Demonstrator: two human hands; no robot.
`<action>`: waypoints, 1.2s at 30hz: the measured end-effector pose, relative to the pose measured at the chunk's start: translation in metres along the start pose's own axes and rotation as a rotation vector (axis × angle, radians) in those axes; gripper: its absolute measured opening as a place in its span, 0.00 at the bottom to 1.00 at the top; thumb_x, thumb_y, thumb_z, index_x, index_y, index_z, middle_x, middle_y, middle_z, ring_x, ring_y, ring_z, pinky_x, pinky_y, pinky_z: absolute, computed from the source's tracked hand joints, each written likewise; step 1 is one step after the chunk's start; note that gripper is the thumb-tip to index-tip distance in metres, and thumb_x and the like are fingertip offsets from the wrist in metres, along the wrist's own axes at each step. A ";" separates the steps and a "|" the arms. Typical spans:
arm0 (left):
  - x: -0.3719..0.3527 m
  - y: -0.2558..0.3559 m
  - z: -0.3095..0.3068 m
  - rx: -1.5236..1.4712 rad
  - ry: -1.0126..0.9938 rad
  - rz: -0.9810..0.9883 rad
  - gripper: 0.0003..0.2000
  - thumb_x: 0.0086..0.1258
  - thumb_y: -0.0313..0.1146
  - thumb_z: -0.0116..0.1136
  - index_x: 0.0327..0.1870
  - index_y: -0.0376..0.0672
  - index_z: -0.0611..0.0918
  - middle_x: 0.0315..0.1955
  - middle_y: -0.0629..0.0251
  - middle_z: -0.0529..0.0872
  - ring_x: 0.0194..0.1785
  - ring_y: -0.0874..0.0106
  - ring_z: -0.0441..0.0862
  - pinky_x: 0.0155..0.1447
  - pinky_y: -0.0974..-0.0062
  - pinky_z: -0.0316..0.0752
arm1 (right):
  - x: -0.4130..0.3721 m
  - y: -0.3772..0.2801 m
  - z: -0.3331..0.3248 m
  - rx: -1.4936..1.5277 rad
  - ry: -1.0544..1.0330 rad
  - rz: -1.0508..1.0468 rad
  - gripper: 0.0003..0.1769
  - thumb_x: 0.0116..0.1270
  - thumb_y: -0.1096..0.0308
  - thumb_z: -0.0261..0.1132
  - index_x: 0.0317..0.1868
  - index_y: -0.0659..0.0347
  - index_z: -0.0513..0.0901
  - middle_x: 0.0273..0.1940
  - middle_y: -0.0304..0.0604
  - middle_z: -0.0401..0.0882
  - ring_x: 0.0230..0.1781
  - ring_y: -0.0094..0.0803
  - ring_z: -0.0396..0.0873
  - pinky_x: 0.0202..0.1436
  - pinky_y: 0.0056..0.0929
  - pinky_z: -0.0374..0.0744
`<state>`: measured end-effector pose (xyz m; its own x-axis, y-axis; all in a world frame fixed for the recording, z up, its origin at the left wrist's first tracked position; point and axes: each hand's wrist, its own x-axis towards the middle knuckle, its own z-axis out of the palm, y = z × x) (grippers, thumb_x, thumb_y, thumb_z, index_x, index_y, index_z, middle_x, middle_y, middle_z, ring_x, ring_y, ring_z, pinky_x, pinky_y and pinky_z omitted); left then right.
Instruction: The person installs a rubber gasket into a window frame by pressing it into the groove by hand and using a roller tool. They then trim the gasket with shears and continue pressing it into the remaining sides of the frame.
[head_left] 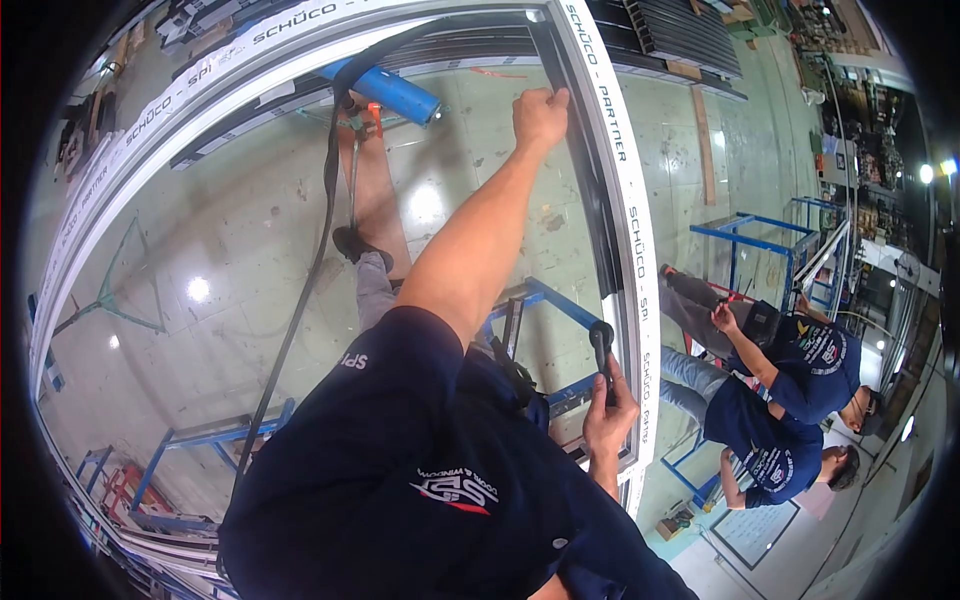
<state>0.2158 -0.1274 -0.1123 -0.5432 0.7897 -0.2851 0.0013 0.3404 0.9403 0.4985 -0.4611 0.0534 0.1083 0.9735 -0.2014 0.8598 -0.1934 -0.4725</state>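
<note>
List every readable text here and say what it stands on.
"SCHÜCO - SPI - PARTNER": repeated along the white-taped window frame.
"SPI": upside down on the navy shirt sleeve.
Navy shirt's chest logo: too blurred.
Co-workers' navy shirt prints: too small.
Black roller tool in right hand: none.

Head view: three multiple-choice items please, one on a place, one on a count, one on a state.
1. The left hand is: A on the frame at its inner edge; B on the floor; C in a pocket.
2. At the right, other people number: A one; B two; C four.
3. The right hand is: A open flat; B closed round a black tool; C out of view.
Answers: A, its fingers curl on the frame's edge; B, two navy shirts show there; B, its fingers wrap the handle.
</note>
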 end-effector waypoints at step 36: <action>-0.056 0.004 -0.002 0.079 -0.129 -0.141 0.26 0.81 0.54 0.56 0.34 0.37 0.88 0.39 0.47 0.92 0.48 0.47 0.89 0.55 0.52 0.80 | -0.015 0.004 0.002 0.069 0.012 -0.055 0.22 0.79 0.70 0.65 0.69 0.68 0.82 0.49 0.53 0.91 0.46 0.29 0.85 0.53 0.30 0.82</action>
<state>0.2447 -0.1709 -0.0925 -0.4304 0.7886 -0.4392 0.0012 0.4870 0.8734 0.4990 -0.4771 0.0529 0.0686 0.9841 -0.1637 0.8284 -0.1476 -0.5403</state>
